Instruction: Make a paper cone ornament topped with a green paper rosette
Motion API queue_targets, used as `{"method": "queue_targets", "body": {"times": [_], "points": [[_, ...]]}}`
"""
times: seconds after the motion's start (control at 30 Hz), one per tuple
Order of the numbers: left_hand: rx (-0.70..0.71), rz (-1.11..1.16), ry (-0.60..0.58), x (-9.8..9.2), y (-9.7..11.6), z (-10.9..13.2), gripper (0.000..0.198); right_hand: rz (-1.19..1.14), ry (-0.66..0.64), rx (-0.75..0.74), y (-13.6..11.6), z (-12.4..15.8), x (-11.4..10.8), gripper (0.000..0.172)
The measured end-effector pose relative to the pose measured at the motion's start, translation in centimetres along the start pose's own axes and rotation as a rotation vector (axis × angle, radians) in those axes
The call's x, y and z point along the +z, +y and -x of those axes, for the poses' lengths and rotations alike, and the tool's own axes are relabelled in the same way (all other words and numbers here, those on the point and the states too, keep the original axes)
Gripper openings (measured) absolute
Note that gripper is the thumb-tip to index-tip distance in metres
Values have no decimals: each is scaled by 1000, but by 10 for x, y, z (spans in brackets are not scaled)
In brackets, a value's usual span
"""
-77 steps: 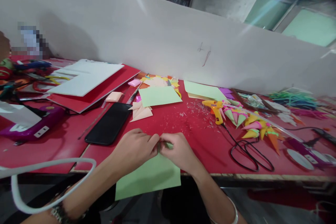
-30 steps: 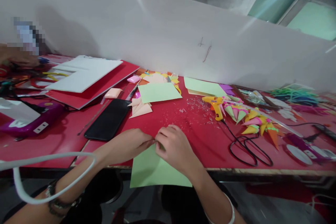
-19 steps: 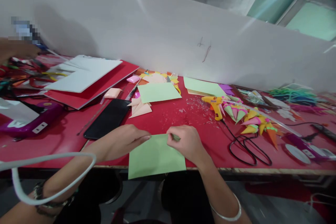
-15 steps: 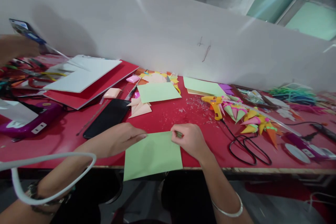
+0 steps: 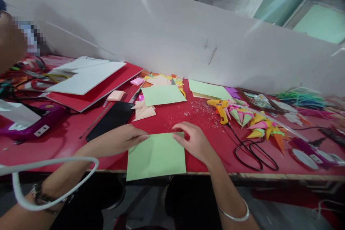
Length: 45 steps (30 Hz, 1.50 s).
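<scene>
A light green paper sheet (image 5: 156, 156) lies flat at the front edge of the red table (image 5: 205, 151), its near side hanging a little over the edge. My left hand (image 5: 126, 139) rests on the table with fingers stretched out, the tips touching the sheet's upper left corner. My right hand (image 5: 192, 140) is open, fingers spread and lying on the sheet's upper right corner. Neither hand grips anything. A black phone (image 5: 111, 119) lies just beyond my left hand.
A yellow glue gun (image 5: 221, 109) with a black cord (image 5: 256, 156) lies right of centre, beside several coloured paper cones (image 5: 258, 124). More green sheets (image 5: 163, 94), peach folded paper (image 5: 144, 111), white boards on a red board (image 5: 86, 77) and a purple device (image 5: 35, 122) lie farther back. Another person is at the far left.
My hands were pinched together on the sheet's top edge, then drew apart to its two upper corners. The right hand's pinch opened and the sheet now lies flat on the table.
</scene>
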<state>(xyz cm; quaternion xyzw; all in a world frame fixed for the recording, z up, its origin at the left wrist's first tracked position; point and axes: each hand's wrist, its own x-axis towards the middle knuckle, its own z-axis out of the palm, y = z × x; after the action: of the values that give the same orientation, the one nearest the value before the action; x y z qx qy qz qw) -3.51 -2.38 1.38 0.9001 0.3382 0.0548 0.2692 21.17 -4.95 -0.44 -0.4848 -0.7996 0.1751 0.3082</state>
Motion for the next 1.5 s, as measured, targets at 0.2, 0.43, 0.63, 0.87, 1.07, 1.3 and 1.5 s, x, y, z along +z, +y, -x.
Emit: {"method": "queue_targets", "body": {"times": [0.2,0.43,0.63,0.87,1.07,1.3,1.5], "points": [[75,-488,370,18,6,-13,23,-54,-151,14,-8,-1,13,21],[115,-585,485,31,30,-26,20,-151,-113,31,-20,-1,29,22],[139,-653,613,35,29,-25,20,-310,-71,74,-22,0,23,22],[143,-731,645,30,15,-20,21,-386,-47,121,-15,0,9,25],[67,-765,555,16,-9,-10,19,-342,28,164,5,2,0,25],[-202,-757,486,4,-29,1,20,-254,105,169,13,2,-6,22],[-57,-301,442,2,-5,1,29,-287,-13,106,7,1,-1,24]]}}
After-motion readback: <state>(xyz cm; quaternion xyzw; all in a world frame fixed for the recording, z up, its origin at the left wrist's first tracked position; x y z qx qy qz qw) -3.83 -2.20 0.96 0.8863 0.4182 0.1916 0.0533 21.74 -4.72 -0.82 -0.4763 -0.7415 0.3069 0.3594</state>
